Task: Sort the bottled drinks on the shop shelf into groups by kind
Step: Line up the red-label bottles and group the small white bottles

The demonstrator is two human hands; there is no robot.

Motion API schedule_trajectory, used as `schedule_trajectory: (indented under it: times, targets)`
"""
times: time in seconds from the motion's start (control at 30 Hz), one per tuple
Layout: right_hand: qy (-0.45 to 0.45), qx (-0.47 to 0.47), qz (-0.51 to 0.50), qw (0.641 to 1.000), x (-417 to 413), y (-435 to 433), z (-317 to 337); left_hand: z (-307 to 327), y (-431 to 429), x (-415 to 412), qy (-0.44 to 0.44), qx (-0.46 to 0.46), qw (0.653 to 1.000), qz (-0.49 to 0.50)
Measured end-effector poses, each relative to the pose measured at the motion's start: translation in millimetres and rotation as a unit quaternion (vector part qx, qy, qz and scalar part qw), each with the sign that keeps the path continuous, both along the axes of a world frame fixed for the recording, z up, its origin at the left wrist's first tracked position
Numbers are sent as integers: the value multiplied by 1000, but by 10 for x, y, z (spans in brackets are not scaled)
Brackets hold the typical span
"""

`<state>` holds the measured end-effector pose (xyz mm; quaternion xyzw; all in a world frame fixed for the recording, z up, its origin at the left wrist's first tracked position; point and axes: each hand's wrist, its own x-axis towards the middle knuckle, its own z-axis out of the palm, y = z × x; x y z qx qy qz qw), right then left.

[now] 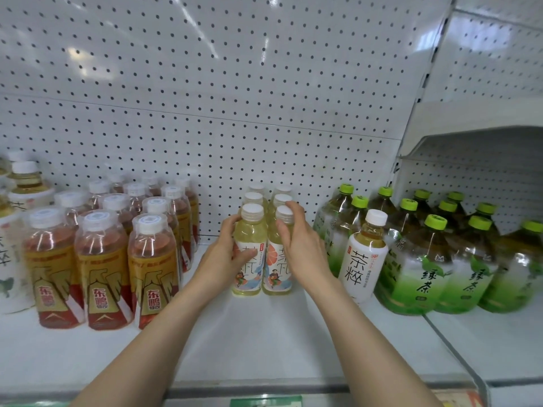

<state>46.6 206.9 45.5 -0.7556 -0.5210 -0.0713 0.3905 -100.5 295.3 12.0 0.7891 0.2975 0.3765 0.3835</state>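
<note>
Two short rows of pale yellow tea bottles with white caps stand mid-shelf. My left hand (232, 254) grips the front left bottle (249, 230) around its body. My right hand (299, 245) wraps the front right bottle (274, 277), fingers over its shoulder and cap. Several red-and-gold energy drink bottles (101, 268) are grouped to the left. Several green-capped green tea bottles (423, 259) are grouped to the right, and a lone white-labelled tea bottle (365, 257) stands in front of them.
White-labelled bottles (17, 218) sit at the far left edge. A white pegboard wall (235, 113) backs the white shelf (264, 333). A shelf divider rail (452, 348) runs forward at the right, and a price strip lines the front edge.
</note>
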Motion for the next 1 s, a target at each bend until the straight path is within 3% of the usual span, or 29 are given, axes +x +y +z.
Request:
schedule_trajectory:
  times: [0.17, 0.23, 0.3, 0.37, 0.47, 0.57, 0.73, 1.0]
  targets:
    - [-28, -8, -31, 999, -33, -205, 56, 3, -102, -12, 38, 44, 998, 37]
    - [-85, 100, -81, 988, -31, -475, 78, -24, -151, -42, 36, 75, 995, 47]
    - [-126, 226, -150, 954, 11, -781, 109, -67, -173, -57, 28, 103, 993, 55]
    - [-92, 268, -213, 935, 118, -1043, 141, -113, -206, -67, 26, 126, 990, 55]
    - [48, 128, -210, 968, 383, -1149, 138, -152, -269, -82, 19, 144, 988, 47]
    - [94, 3, -167, 981, 473, -1103, 112, -153, -375, -126, 27, 135, 989, 47]
    - [56, -7, -122, 991, 343, -1070, 101, -54, -600, -335, 24, 129, 990, 56]
    - [46, 6, 82, 996, -421, -824, 67, -16, -1021, -1132, -12, 227, 957, 181]
